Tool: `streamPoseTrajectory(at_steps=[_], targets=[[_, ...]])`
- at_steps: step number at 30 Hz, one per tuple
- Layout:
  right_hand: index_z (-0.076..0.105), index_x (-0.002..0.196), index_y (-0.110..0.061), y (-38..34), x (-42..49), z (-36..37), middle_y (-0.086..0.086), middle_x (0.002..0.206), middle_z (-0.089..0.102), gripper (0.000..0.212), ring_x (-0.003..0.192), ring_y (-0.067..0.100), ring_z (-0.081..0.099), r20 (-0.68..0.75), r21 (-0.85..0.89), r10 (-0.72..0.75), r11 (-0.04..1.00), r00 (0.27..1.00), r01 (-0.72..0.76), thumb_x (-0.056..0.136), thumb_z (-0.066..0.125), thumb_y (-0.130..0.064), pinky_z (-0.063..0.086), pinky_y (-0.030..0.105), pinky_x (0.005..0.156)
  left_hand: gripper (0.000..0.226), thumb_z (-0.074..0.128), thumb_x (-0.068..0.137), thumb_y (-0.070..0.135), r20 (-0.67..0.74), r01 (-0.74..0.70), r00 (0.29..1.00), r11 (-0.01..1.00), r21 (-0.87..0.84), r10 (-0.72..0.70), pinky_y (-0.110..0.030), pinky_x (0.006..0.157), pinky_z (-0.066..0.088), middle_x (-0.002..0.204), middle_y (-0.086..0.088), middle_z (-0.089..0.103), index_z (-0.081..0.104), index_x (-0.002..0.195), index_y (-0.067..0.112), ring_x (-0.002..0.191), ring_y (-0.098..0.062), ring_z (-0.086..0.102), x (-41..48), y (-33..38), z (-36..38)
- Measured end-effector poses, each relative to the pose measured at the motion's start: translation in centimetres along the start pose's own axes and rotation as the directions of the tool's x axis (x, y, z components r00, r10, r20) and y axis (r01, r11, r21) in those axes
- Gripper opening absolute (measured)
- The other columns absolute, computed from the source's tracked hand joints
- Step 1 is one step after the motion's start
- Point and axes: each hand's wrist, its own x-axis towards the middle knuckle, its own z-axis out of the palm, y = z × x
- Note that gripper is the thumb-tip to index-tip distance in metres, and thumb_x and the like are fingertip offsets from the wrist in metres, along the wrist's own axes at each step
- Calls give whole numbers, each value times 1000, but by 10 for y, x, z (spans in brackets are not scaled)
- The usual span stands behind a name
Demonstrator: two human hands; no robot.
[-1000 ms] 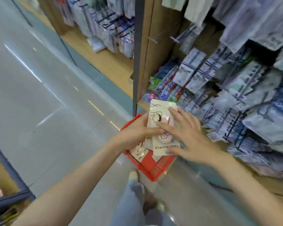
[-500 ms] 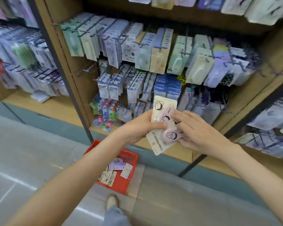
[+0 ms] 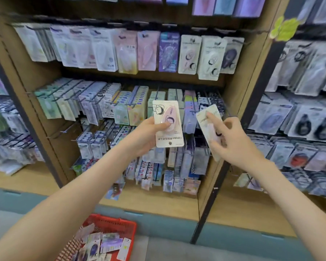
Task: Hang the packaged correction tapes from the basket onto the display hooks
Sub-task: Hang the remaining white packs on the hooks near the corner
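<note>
At frame centre the left hand point(image 3: 149, 135) grips a pink correction tape pack point(image 3: 167, 123) upside down; just right, the right hand point(image 3: 233, 140) pinches a second pack point(image 3: 208, 127), tilted. The red basket point(image 3: 109, 226), holding more packs, sits bottom centre

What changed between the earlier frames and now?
The right hand pulled one correction tape pack off the stack, rightward. The left hand still grips the pink pack. Both hands rose away from the red basket, which stays on the floor, packs inside.
</note>
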Motion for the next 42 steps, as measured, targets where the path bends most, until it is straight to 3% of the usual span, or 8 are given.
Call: streamPoseTrajectory(at_steps=[4,10,19,29,33,36,39,42], targets=[[20,149,-46,-11,56,-17,0,108,28,68,82,3,43,-92,94,87,992,992,-79,92,54,-30,36,23,78,34,51,99,8,6,-74,997,997,-26,74,-38,77,60,119,-11,68,52,132,8,102,-26,69,27,31,1],[16,151,-44,-25,143,-14,1,115,26,70,95,16,43,-215,177,156,977,964,-118,92,54,-35,39,27,87,36,54,98,10,-10,-130,991,991,-20,130,-35,68,59,118,-10,68,51,134,11,97,-24,70,80,63,-18],[17,151,-41,-18,238,6,2,112,32,69,91,20,44,-402,9,202,976,893,-217,91,50,-39,35,29,67,30,53,98,9,73,-248,967,969,16,246,-43,86,57,117,-8,70,56,127,15,103,-25,69,159,98,-64],[22,151,-33,-19,240,20,1,108,36,69,90,22,48,-513,-83,175,964,840,-252,91,55,-42,41,30,65,24,53,98,10,142,-257,958,966,32,250,-42,82,59,113,-5,71,57,119,20,100,-23,70,195,100,-70],[29,149,-31,-18,241,20,1,107,34,65,93,21,44,-528,-172,137,949,838,-263,90,56,-41,39,28,64,27,54,98,10,127,-254,961,967,35,248,-42,85,58,114,-6,71,57,124,17,101,-23,70,199,98,-73],[23,151,-34,-13,252,21,1,109,35,66,92,22,47,-449,-87,224,952,865,-292,93,52,-44,40,31,68,24,53,98,11,118,-250,963,967,47,243,-43,86,57,113,-6,72,58,120,19,101,-23,70,202,100,-74],[17,153,-34,-9,274,28,7,122,36,70,108,28,47,-392,-33,279,948,876,-317,94,52,-43,46,37,81,19,53,99,11,102,-261,962,963,64,254,-43,87,57,111,-5,72,60,113,21,100,-23,70,204,102,-74],[11,154,-31,-4,302,37,13,139,30,73,122,32,41,-362,-53,330,926,872,-373,95,52,-41,43,41,91,26,58,96,13,38,-260,965,960,103,258,-44,84,58,116,-5,69,55,122,16,101,-23,70,206,103,-76]])
